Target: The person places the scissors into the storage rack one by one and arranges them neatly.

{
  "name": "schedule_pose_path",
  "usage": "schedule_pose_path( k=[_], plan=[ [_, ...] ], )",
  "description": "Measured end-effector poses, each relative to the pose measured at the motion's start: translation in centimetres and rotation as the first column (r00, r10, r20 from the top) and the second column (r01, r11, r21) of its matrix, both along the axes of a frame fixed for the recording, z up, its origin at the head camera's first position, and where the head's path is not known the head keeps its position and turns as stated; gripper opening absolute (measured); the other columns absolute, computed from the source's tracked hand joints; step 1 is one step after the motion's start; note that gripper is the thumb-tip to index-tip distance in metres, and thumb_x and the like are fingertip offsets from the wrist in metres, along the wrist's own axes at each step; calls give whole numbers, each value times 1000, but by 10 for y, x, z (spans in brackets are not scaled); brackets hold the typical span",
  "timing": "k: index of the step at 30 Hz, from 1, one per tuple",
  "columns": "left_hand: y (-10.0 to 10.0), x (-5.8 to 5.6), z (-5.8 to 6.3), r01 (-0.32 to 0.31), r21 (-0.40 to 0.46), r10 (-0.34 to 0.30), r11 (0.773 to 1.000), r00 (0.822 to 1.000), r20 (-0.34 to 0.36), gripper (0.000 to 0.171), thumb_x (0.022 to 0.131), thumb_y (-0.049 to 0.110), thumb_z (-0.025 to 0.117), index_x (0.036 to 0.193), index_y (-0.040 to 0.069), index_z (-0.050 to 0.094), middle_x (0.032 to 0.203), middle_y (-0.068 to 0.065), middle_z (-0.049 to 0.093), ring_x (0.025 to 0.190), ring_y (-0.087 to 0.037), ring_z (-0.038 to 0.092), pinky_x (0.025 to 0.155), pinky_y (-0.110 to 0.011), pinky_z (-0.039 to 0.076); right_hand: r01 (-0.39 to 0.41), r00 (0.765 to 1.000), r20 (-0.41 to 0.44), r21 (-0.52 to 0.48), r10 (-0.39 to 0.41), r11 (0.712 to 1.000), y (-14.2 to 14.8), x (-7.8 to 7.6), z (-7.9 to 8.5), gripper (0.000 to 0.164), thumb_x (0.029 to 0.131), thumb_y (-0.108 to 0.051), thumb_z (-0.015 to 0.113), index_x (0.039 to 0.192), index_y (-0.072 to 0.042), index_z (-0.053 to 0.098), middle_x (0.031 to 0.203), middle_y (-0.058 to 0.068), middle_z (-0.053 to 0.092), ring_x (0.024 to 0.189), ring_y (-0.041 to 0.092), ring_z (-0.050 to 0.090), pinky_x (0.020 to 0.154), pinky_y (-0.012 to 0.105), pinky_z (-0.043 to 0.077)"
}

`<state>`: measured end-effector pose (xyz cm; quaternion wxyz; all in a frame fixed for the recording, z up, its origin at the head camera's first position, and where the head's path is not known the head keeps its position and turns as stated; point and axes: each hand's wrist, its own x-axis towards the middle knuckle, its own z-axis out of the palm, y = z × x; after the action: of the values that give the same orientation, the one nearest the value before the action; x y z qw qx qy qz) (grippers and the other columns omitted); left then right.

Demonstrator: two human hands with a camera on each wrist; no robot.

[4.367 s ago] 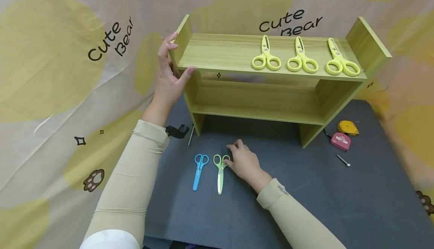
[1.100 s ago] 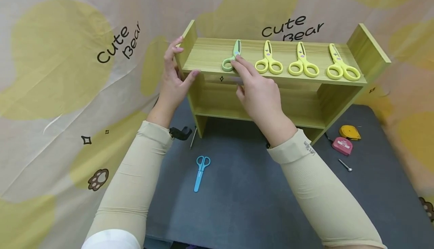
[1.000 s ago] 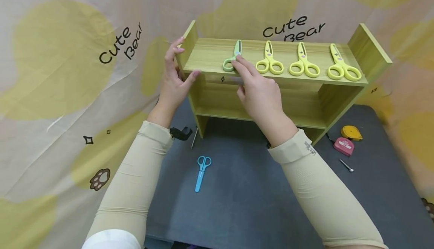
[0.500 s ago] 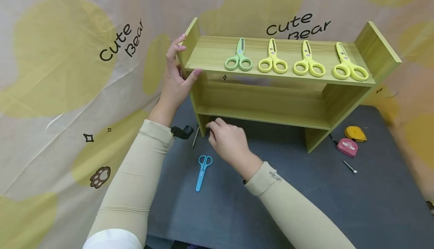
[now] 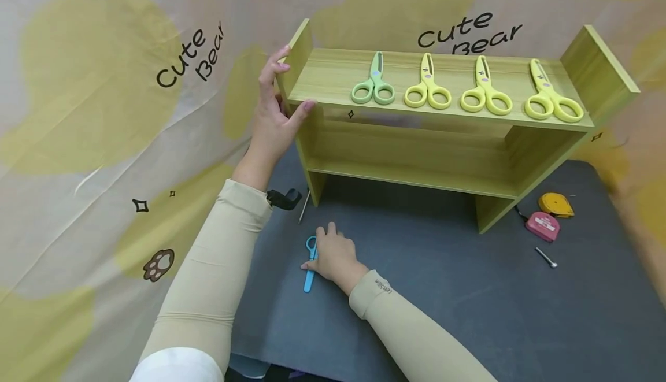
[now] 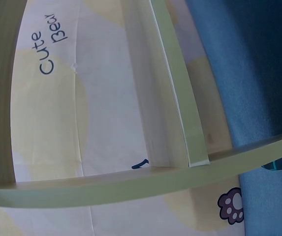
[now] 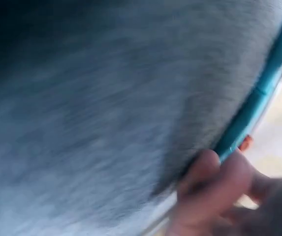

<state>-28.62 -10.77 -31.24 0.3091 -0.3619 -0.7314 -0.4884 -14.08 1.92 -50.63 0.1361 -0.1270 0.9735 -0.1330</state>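
My left hand (image 5: 272, 117) grips the left side panel of a pale wooden shelf (image 5: 416, 148), thumb on the front edge. In the left wrist view the shelf's side edge (image 6: 96, 194) crosses the picture, with only a bit of that hand at the corner. On the table, my right hand (image 5: 335, 256) is over blue scissors (image 5: 309, 282), thumb across them, other fingers spread by the handles. The right wrist view, blurred, has its fingers close against the blue scissors (image 7: 246, 115). Green scissors (image 5: 376, 78) and several yellow scissors (image 5: 428, 84) lie in a row on the top board.
A yellow tape measure (image 5: 555, 204), a pink tape measure (image 5: 543, 226) and a metal bolt (image 5: 546, 257) lie right of the shelf on the dark table (image 5: 442, 312). A thin metal rod (image 5: 304, 206) lies near the shelf's left leg. Patterned cloth (image 5: 104, 110) hangs behind.
My right hand placed the green scissors on the top board left of the yellow ones, let go, and came down to the blue scissors. The left hand stayed on the shelf.
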Motion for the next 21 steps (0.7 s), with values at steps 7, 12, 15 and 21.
schedule_pose_path(
  k=[7, 12, 15, 21],
  plan=[
    [1, 2, 1, -16, -7, 16, 1000, 1000, -3, 65, 99, 47, 71, 139, 18, 29, 166, -5, 31, 143, -14, 39, 93, -29, 50, 115, 988, 120, -184, -94, 976, -2, -2, -4, 73, 76, -45, 95, 120, -3, 54, 107, 14, 52, 81, 23, 56, 64, 38, 52],
    [0, 3, 1, -25, -13, 25, 1000, 1000, -2, 63, 99, 47, 70, 139, 20, 29, 166, -5, 32, 139, -13, 43, 91, -28, 52, 260, 951, 263, -381, -166, 887, 6, -6, -6, 48, 90, -18, 86, 125, -2, 56, 93, 9, 60, 75, 21, 56, 68, 35, 51],
    [1, 2, 1, -32, -14, 32, 999, 999, 5, 63, 99, 49, 69, 139, 21, 29, 166, -3, 32, 137, -13, 45, 89, -29, 52, 293, 934, 321, -434, -158, 852, 17, -8, -3, 37, 97, -14, 78, 127, -2, 61, 75, 7, 58, 63, 18, 62, 60, 31, 52],
    [-1, 3, 1, -41, -18, 41, 999, 999, 20, 64, 98, 54, 68, 138, 21, 30, 166, -1, 32, 139, -14, 44, 90, -31, 51, 199, 946, 321, -475, -41, 857, 41, -6, 23, 29, 101, -13, 72, 125, -2, 59, 72, 6, 56, 62, 22, 69, 56, 29, 51]
  ],
)
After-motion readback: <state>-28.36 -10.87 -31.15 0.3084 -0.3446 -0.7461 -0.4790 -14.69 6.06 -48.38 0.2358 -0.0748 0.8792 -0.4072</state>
